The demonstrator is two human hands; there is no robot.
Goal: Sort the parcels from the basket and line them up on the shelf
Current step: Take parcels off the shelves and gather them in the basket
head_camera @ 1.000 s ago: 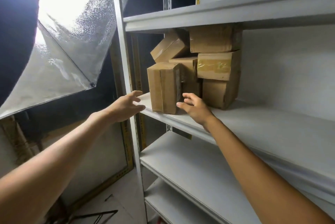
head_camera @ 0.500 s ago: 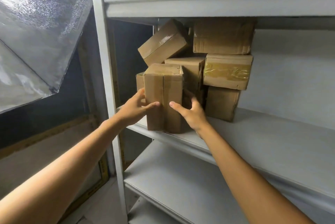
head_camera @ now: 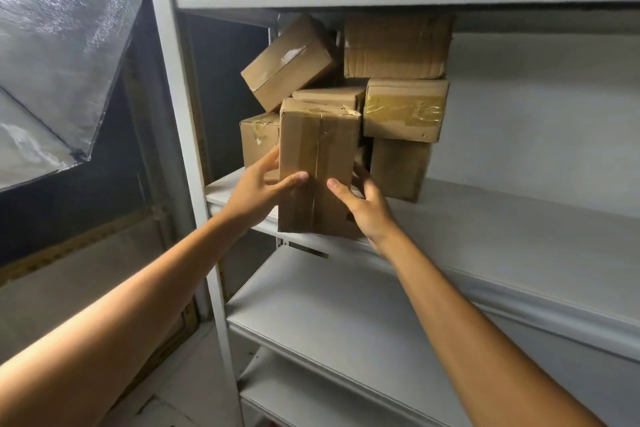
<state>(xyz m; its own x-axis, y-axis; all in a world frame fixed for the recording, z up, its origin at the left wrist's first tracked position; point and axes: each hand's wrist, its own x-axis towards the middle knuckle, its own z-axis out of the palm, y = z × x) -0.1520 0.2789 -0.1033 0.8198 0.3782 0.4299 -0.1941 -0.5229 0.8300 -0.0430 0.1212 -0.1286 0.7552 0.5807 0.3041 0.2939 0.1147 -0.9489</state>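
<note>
Lining-up step: left hand [head_camera: 254, 193], right hand [head_camera: 369, 210] clasping upright parcel [head_camera: 318, 149] before stack [head_camera: 405, 111], grips curled round it; next needing square seating.

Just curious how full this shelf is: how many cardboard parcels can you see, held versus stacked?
Brown cardboard parcel gripped between the left hand and right hand: 1
Brown cardboard parcels stacked behind it on the white metal shelf: 6
Total: 7
</note>
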